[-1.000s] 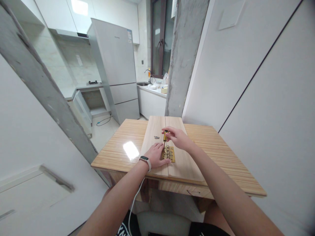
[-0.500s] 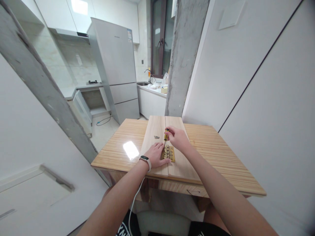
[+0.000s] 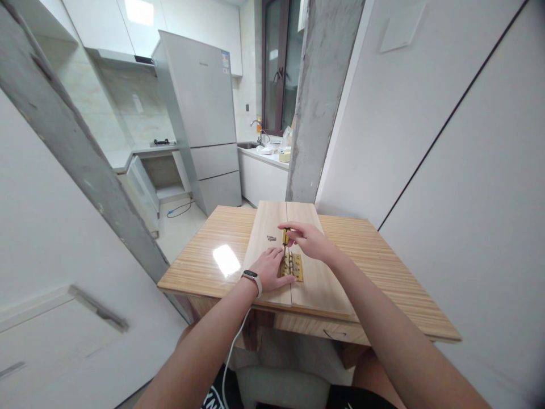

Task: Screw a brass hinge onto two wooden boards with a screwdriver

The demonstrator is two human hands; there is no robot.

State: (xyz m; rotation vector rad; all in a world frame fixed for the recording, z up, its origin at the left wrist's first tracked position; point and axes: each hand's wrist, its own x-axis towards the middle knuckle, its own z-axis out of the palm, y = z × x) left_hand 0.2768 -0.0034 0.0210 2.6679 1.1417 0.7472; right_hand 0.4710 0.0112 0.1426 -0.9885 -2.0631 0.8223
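A brass hinge (image 3: 298, 268) lies across the seam between two pale wooden boards (image 3: 272, 216). My left hand (image 3: 268, 268) rests with fingers spread over the hinge's left side, thumb at its near edge, partly hiding that leaf. In my right hand (image 3: 309, 240) is a yellow-and-black screwdriver (image 3: 286, 237), held nearly upright. Its shaft points down at the far left corner of the hinge; the tip is too small to make out. Several loose screws (image 3: 271, 238) lie on the left board, beyond my left hand.
The boards lie on a striped wooden table (image 3: 383, 272) with a drawer (image 3: 319, 326) at its front. A white cable (image 3: 233, 346) hangs by my left forearm. Beyond the table are a grey pillar (image 3: 317, 108) and a fridge (image 3: 200, 96); a white wall stands on the right.
My right hand has shifted its hold on the screwdriver, the index finger now reaching over the handle's top. The screwdriver stands more upright. My left hand has stayed in place.
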